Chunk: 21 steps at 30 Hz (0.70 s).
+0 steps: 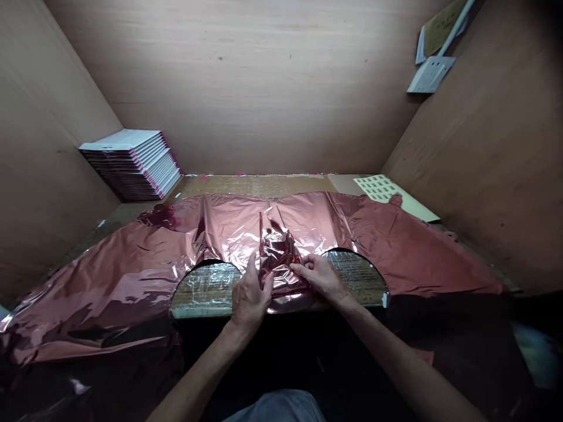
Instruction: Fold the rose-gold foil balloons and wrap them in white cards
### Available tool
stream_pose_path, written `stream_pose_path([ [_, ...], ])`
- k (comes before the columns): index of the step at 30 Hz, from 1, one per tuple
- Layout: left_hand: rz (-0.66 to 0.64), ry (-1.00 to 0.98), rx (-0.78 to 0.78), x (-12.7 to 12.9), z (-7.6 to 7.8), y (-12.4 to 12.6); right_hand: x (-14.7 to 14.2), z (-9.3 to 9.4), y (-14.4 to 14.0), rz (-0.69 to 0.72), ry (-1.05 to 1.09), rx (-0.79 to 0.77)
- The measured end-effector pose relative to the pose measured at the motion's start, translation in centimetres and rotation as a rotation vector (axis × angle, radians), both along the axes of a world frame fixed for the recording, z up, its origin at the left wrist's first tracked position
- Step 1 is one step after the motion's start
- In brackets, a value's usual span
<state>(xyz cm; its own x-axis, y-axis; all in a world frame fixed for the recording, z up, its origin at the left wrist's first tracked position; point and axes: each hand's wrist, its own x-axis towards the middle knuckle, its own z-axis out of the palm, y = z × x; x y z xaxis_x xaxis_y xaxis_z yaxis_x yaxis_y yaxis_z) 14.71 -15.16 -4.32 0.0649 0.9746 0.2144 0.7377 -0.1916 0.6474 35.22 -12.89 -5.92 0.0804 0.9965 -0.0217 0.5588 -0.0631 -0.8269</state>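
foil sheet (308, 223), shiny metallic pink, lies under and between both hands, spread wide to either side and hanging off the near table edge. crumpled middle (281, 278), layered and creased, sits right between the hands. right hand (325, 280): thumb and index pinch the right side of that part. left hand (248, 299): thumb on its left side, fingers half curled; can't tell if it grips, contact partly hidden. just outside each hand, a rounded opening in the foil shows tabletop (358, 275). beyond left hand, far left: stack of white packets (136, 164), pink edges. beyond right hand, far right: pale yellow label sheet (382, 189), near end by the foil. higher up past it: wall socket (431, 75) with papers (442, 29) beside its conduit. below hands: blue-grey fabric (277, 407) at the lap.
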Motion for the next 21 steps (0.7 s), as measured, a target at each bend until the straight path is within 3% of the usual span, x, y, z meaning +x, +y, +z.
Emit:
stream_pose_path([
  [2, -0.136, 0.136, 0.175, 0.5, 0.0, 0.0, -0.3, 0.2, 0.0, -0.009, 0.020, -0.045],
  [4, -0.402, 0.298, 0.301, 0.5, -0.5, -0.3, -0.2, 0.8, -1.5, 0.047, 0.053, -0.084],
  [7, -0.671, 0.500, 0.307, 0.3, -1.8, -1.1, 0.7, 2.0, -5.6, 0.178, 0.104, -0.110],
  [10, -0.729, 0.563, 0.229, 0.1, -2.5, -2.8, 2.2, 2.4, -8.8, 0.387, -0.101, 0.179],
  [12, -0.762, 0.546, 0.199, -0.2, -2.2, -4.0, 2.9, 1.9, -9.2, 0.512, -0.404, 0.490],
  [14, -0.818, 0.484, 0.174, -0.7, -1.2, -4.7, 2.9, 1.0, -8.4, 0.613, -0.647, 0.704],
  [17, -0.882, 0.305, 0.108, -2.3, 0.6, -3.8, 2.1, 0.1, -6.5, 0.711, -0.701, 0.777],
  [21, -0.853, -0.026, -0.034, -4.9, 1.5, -0.3, 1.8, 1.3, -4.7, 0.761, -0.490, 0.652],
])
